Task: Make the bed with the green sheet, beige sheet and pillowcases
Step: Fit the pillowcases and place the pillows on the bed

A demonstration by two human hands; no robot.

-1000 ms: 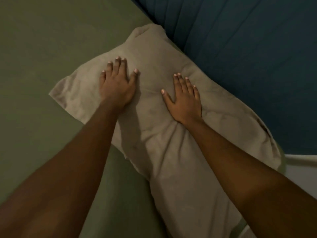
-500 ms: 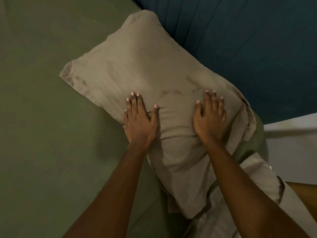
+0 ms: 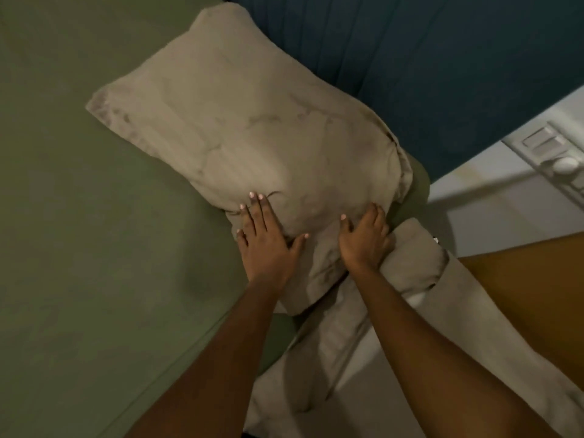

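A pillow in a beige pillowcase (image 3: 240,134) lies at the head of the bed on the green sheet (image 3: 79,248), against the dark blue headboard. My left hand (image 3: 268,238) rests flat on the pillow's near end, fingers spread. My right hand (image 3: 363,238) presses on the pillow's near right corner with its fingers curled over the edge, next to a second beige pillow or folded cloth (image 3: 420,263) hanging off the bed's side. Whether the right hand grips the fabric is unclear.
The dark blue headboard (image 3: 426,58) runs along the top right. Right of the bed are a white wall with a switch panel (image 3: 556,156) and a brown wooden surface (image 3: 537,286). More beige cloth (image 3: 316,374) drapes down by the bed's edge.
Both hands have slid from the pillow's middle down to its near end. The view has shifted, revealing the bedside wall, the switch panel and the second beige bundle.
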